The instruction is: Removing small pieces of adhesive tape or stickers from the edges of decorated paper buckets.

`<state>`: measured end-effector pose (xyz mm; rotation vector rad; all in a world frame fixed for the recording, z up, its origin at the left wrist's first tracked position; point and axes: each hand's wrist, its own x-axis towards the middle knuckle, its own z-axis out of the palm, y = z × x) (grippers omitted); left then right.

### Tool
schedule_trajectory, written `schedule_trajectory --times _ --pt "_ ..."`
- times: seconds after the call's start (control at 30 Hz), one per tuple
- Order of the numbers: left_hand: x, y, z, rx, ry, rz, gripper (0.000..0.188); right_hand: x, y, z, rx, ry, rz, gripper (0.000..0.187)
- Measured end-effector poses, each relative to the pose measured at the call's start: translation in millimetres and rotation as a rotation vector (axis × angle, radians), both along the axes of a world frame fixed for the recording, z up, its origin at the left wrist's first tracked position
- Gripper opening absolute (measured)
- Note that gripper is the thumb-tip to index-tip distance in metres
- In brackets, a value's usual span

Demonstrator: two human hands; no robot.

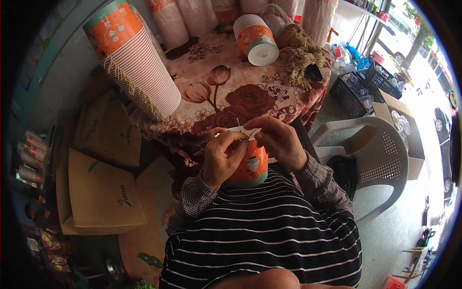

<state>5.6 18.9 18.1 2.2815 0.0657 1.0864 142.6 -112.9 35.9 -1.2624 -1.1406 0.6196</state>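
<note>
A person in a black-and-white striped garment (pixel 269 216) sits with an orange-and-green paper tub (pixel 255 166) at the lap, its pale mouth up beneath both hands. The left hand (pixel 224 156), at the end of a checked sleeve (pixel 195 195), is nearly closed, thumb and forefinger pinched on a small pale piece (pixel 253 131) at the tub's mouth; the right hand (pixel 280 140) is half curled, thumb and forefinger slightly parted at the same piece, and whether it grips firmly cannot be told. Just beyond, a round table (pixel 204 113) wears a brown floral cloth. At its left side leans a tall stack of nested tubs (pixel 139 67), fibrous strands (pixel 126 85) running along it, while farther back a shorter nested set (pixel 255 38) lies tipped, a white base toward the viewer, beside a tangled bundle of tan fibre (pixel 299 54). To the left stand cardboard boxes (pixel 107 192); to the right, a white plastic armchair (pixel 382 149) with a dark object (pixel 342 176) on its seat. Along the table's far edge are more stacks of tubs (pixel 169 24). Black crates (pixel 348 95) full of mixed items sit near the bright opening at right, with parked cars (pixel 440 120) outside.
</note>
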Motion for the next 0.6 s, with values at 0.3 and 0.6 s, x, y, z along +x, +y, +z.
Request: schedule_trajectory --times 0.3,0.6 --pt "0.1 5.6 4.8 0.059 -0.037 0.016 0.012 3.6 5.3 -17.3 -0.071 -0.101 0.019 0.028" --pt "2.6 8.2 -5.7 -0.087 0.064 -0.093 0.010 4.1 3.9 -13.6 -0.058 0.046 0.088 0.020"
